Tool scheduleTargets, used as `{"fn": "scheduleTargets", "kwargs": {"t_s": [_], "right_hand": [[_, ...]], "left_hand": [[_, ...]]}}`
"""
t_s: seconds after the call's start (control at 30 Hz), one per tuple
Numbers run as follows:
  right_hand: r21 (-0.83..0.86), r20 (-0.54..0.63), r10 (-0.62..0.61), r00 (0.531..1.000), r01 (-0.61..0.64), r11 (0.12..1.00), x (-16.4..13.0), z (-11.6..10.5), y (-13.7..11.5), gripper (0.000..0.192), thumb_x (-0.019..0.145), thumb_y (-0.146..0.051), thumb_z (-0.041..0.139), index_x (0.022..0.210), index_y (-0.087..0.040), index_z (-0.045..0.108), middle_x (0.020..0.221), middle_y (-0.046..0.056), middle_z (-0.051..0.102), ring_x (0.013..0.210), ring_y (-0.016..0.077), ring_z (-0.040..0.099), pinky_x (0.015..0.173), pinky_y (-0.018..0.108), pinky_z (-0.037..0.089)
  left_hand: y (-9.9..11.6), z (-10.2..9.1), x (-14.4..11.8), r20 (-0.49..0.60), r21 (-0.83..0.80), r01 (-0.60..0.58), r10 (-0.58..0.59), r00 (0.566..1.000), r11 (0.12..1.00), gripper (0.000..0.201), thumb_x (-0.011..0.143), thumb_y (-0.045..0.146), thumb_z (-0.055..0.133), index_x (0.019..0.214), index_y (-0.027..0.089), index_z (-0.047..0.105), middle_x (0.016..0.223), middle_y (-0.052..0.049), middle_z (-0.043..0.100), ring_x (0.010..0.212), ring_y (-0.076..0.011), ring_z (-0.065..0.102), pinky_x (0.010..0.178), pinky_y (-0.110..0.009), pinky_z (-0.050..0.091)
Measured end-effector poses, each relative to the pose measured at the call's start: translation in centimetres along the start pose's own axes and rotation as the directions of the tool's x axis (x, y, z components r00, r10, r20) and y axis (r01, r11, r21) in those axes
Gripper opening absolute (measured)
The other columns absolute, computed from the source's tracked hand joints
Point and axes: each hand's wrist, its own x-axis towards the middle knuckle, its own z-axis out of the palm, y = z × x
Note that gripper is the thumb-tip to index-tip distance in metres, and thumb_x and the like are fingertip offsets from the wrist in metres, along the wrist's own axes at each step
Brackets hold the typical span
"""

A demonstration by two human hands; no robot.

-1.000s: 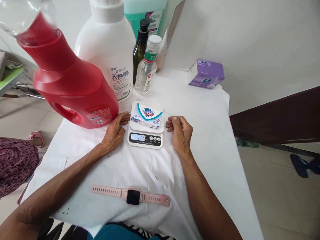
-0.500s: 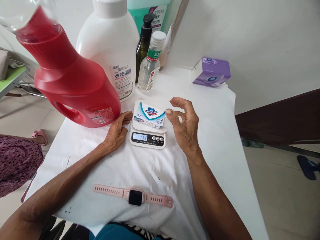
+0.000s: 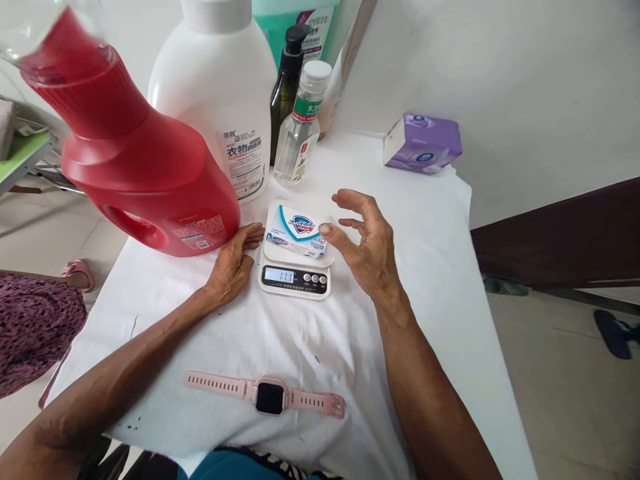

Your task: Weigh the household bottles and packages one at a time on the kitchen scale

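Observation:
A boxed bar of Safeguard soap (image 3: 296,230) lies on the plate of a small white kitchen scale (image 3: 295,288), whose lit display seems to read 111. My right hand (image 3: 367,243) hovers at the soap box's right side with thumb and fingers spread; its thumb tip overlaps the box's right edge in view, and whether it touches I cannot tell. My left hand (image 3: 234,263) rests on the cloth left of the scale, holding nothing, its fingers stretched toward the scale's edge. Below the scale, a pink-strapped smartwatch (image 3: 270,395) lies flat with a dark screen.
A large red detergent bottle (image 3: 150,173) stands close behind my left hand. Beyond it are a white disinfectant jug (image 3: 215,87), a dark pump bottle (image 3: 286,87) and a clear bottle (image 3: 297,143). A purple tissue pack (image 3: 424,143) sits by the wall. At left, a person's patterned garment (image 3: 40,327) shows.
My right hand has shifted slightly left, bringing its thumb over the soap box's right edge, and its fingers have spread a little wider. My left hand stays in place.

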Motion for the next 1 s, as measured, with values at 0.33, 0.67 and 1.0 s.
{"fn": "scheduleTargets", "kwargs": {"t_s": [0.33, 0.67, 1.0], "right_hand": [[-0.407, 0.271, -0.04, 0.962, 0.153, 0.9, 1.7, 2.0, -0.5, 0.089, 0.072, -0.049, 0.096, 0.146, -0.02, 0.057, 0.144, 0.019, 0.065, 0.134, 0.0403, 0.059, 0.112, 0.064, 0.046], [-0.457, 0.234, -0.168, 0.958, 0.261, 0.85, 5.2, -2.4, 0.4, 0.06, 0.081, -0.042, 0.088, 0.133, -0.02, 0.068, 0.128, 0.013, 0.075, 0.114, 0.0318, 0.071, 0.102, 0.049, 0.057], [-0.642, -0.295, 0.11, 0.949, -0.283, 0.712, 21.8, -14.7, 7.5, 0.05, 0.083, -0.039, 0.081, 0.127, -0.019, 0.067, 0.135, 0.017, 0.069, 0.132, 0.0396, 0.059, 0.108, 0.059, 0.048]], "left_hand": [[0.6, -0.1, -0.1, -0.022, 0.051, 0.05, -0.048, 0.999, 0.997, 0.072, 0.078, 0.005, 0.044, 0.149, 0.013, 0.051, 0.145, -0.016, 0.067, 0.131, -0.0254, 0.069, 0.114, -0.049, 0.058], [1.3, -0.2, 0.0, -0.021, 0.107, 0.123, -0.121, 0.992, 0.987, 0.067, 0.084, 0.016, 0.047, 0.151, 0.011, 0.051, 0.146, -0.018, 0.067, 0.13, -0.0278, 0.07, 0.116, -0.05, 0.056], [1.1, -0.1, -0.1, -0.043, 0.132, 0.159, -0.155, 0.987, 0.978, 0.065, 0.086, 0.018, 0.047, 0.151, 0.013, 0.052, 0.143, -0.018, 0.069, 0.13, -0.0295, 0.07, 0.115, -0.052, 0.057]]}}
